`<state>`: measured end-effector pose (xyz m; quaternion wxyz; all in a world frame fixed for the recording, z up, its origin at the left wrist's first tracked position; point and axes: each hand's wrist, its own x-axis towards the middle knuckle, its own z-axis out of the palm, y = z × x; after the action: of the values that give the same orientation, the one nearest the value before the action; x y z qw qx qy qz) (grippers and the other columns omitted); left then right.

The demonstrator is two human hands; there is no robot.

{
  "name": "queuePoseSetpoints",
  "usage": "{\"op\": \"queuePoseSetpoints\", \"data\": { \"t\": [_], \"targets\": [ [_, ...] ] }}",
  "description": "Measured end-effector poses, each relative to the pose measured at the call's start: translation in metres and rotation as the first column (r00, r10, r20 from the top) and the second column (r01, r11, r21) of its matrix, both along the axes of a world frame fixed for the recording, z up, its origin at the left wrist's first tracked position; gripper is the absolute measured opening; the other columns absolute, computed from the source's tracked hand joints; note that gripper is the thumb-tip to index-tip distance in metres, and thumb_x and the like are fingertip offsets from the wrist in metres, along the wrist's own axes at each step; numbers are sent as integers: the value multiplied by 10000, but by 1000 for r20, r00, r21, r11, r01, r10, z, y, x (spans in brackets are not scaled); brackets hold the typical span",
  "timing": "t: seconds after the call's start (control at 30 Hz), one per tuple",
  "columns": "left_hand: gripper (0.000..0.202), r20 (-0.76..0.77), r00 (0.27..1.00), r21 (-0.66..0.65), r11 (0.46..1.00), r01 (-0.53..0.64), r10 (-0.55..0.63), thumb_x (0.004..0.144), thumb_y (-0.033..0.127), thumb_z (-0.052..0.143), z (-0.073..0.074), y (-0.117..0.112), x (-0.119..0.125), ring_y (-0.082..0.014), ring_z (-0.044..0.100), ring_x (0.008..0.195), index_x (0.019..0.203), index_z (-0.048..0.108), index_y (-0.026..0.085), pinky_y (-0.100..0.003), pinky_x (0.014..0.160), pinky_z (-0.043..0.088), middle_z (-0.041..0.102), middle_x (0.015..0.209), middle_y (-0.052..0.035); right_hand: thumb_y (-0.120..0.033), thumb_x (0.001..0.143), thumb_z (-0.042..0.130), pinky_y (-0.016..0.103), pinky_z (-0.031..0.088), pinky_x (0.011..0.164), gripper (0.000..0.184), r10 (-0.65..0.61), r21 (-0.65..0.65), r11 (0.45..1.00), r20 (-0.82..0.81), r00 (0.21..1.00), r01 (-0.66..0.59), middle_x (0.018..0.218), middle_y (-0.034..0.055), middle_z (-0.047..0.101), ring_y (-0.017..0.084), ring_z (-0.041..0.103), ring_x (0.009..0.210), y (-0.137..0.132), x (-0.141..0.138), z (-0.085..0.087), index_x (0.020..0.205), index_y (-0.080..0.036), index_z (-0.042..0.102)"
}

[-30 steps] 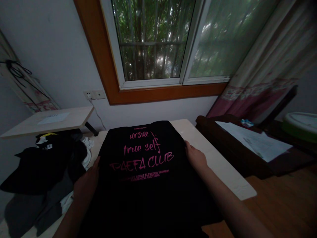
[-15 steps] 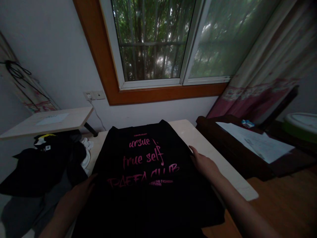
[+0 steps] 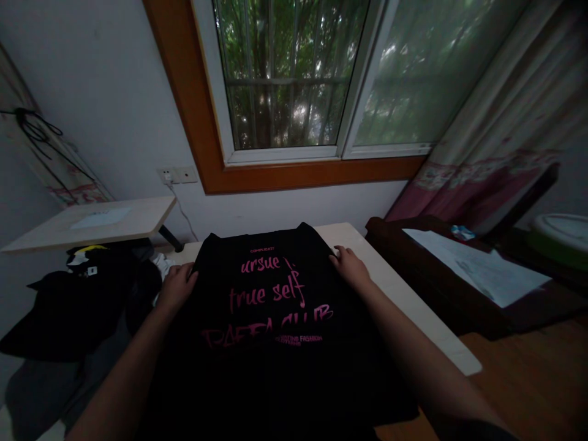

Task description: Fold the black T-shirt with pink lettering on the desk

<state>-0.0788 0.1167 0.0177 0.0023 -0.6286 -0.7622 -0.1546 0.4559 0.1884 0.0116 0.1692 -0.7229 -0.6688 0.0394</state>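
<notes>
Left hand (image 3: 178, 285) at 10 o'clock and right hand (image 3: 353, 266) at 2 are set against a black shirt's (image 3: 275, 386) side edges; whether cloth is pinched cannot be told. Spread on a pale table (image 3: 399, 291), its creased lettering (image 3: 266, 295) is probably best flattened by an even draw toward 12.

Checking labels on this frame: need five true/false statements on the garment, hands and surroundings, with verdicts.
1. The left hand and right hand are at opposite side edges of the black garment. True.
2. The garment's lettering is yellow. False: the lettering is pink.
3. The garment is spread out on the floor. False: it lies over the pale table.
4. Dark clothes are heaped to the left of the garment. True.
5. The white paper on the right is under the garment. False: it lies on dark furniture, apart from the garment.
</notes>
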Motion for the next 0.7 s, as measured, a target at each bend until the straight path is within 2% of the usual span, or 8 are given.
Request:
{"op": "queuePoseSetpoints", "data": {
  "t": [0.07,0.17,0.37,0.47,0.53,0.7],
  "targets": [
    [509,38,998,-40,998,-42,44,961,409,423,-2,12,1,-274,584,1204,1391,518,153,-389,1029,452,599,1275,-165,-446,990,499,359,490,784,464,-9,-10,1000,25,1000,9,1190,166,669,292,687,968,1,-8,0,1389,-211,514],
    [505,90,995,-94,995,-22,31,955,376,448,-5,19,-2,-272,614,1177,1404,472,147,-370,992,468,640,1263,-158,-430,1003,479,367,487,765,450,-7,-43,999,59,998,10,1102,160,716,305,700,946,-1,-10,-1,1400,-220,491],
    [494,265,963,-82,993,81,-57,913,322,497,-27,13,-27,-261,615,1214,1391,462,203,-354,989,472,641,1335,-121,-436,1004,469,381,492,778,496,30,-152,988,26,999,-26,1097,185,728,333,705,974,-6,8,-6,1447,-216,432],
    [505,353,933,-68,993,98,-68,887,343,517,-39,8,-39,-251,626,1207,1380,479,242,-344,986,481,652,1336,-85,-414,981,512,381,498,819,526,63,-180,981,-49,997,-71,1124,177,727,331,695,1029,-5,18,-7,1461,-218,422],
    [519,391,917,-63,992,106,-73,866,356,531,-41,6,-42,-252,623,1215,1374,492,257,-347,996,480,654,1340,-71,-379,962,543,365,503,842,529,88,-201,973,-121,989,-111,1140,155,728,310,693,1042,-1,23,-7,1456,-223,435],
    [566,525,848,-136,976,170,-75,763,329,578,-34,7,-41,-263,620,1222,1321,551,238,-373,1022,482,678,1309,-71,-257,907,586,311,538,770,520,94,-252,949,-354,930,-192,1109,88,739,237,715,901,7,28,-1,1418,-233,490]
  ]
}}
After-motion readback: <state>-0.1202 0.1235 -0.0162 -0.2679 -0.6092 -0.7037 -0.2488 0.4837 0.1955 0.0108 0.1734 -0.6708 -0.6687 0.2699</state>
